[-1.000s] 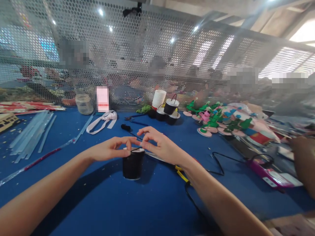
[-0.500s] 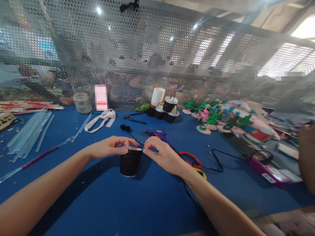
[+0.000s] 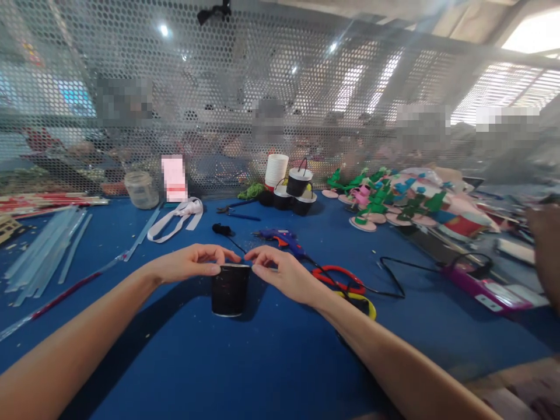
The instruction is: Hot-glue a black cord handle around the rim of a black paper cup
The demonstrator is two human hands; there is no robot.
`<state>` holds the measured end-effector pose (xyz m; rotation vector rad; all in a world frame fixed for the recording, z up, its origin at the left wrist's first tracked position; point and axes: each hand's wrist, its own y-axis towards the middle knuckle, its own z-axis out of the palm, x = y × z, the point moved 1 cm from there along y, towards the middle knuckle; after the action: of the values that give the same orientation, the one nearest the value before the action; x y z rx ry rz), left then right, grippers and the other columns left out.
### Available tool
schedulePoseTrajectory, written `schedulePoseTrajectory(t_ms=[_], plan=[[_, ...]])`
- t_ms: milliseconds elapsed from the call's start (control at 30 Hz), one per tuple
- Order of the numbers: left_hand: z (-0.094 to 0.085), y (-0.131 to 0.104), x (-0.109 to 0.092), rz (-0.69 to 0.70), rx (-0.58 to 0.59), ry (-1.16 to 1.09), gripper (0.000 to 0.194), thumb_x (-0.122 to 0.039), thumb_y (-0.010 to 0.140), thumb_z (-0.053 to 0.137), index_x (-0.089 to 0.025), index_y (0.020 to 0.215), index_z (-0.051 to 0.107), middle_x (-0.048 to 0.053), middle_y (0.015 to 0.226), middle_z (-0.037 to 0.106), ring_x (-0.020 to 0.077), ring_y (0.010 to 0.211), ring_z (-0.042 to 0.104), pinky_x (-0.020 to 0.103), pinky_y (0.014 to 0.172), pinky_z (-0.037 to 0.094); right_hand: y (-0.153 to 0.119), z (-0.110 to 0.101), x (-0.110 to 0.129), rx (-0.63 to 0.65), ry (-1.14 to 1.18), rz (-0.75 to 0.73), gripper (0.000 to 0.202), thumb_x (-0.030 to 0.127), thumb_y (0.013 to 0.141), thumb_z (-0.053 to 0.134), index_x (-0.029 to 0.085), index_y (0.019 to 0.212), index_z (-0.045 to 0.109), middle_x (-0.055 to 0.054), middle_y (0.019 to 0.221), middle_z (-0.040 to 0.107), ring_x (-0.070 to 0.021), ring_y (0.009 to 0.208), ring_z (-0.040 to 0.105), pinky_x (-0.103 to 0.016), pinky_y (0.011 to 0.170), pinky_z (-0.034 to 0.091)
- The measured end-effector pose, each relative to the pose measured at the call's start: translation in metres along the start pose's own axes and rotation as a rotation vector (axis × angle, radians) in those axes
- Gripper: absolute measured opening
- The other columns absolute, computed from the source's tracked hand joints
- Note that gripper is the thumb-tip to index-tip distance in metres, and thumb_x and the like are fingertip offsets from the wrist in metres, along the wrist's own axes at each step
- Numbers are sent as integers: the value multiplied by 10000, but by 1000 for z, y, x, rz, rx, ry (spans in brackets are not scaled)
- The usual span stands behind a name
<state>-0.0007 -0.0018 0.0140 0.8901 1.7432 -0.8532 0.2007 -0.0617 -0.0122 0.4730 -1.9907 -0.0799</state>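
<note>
A black cup with a pale rim stands upright on the blue table. At the left of its rim, my left hand has thumb and fingers closed on the edge. My right hand pinches the right side of the same rim. From a small bundle of black cord behind the cup, a thin strand runs toward my fingertips. A blue glue gun lies behind my right hand.
Glue sticks, a jar and white ribbon lie left. White cups and small black buckets stand at the back. Scissors, green figures and a purple power strip are right. Another person's arm is at the right edge.
The view has shifted slightly. Both hands stay at the cup's rim, and the cup stands where it was. The right-hand fingers have moved a little closer over the rim.
</note>
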Motion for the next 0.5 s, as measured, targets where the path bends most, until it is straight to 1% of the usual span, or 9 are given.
schedulePoseTrajectory(t_ms=[133,267,400,500], plan=[[0,0,-2,14,5,8,225,-347,733,561,-140,674,496,81,1183,506,214,1145,420,330,945,299,4,6,-5,2,148,40,199,146,711,473,183,536,385,-66,904,606,-136,757,545,-274,655,400],[-2,-1,-3,17,0,22,231,-355,725,571,-138,676,510,89,1174,504,227,1142,418,353,947,290,7,11,-9,-15,231,70,164,132,673,480,184,545,392,-47,812,610,-113,641,517,-252,577,381],[-2,0,1,38,-12,-23,230,-351,704,595,-139,677,511,89,1125,532,233,1138,416,374,949,277,7,10,-6,-42,194,67,103,139,661,481,179,577,437,-19,723,579,-89,546,446,-236,530,356],[-2,3,9,81,-36,-77,220,-342,713,589,-140,695,505,89,1108,537,227,1120,433,381,943,285,6,6,-2,-74,141,24,106,153,663,481,180,573,432,-21,716,568,-92,558,442,-241,550,369]])
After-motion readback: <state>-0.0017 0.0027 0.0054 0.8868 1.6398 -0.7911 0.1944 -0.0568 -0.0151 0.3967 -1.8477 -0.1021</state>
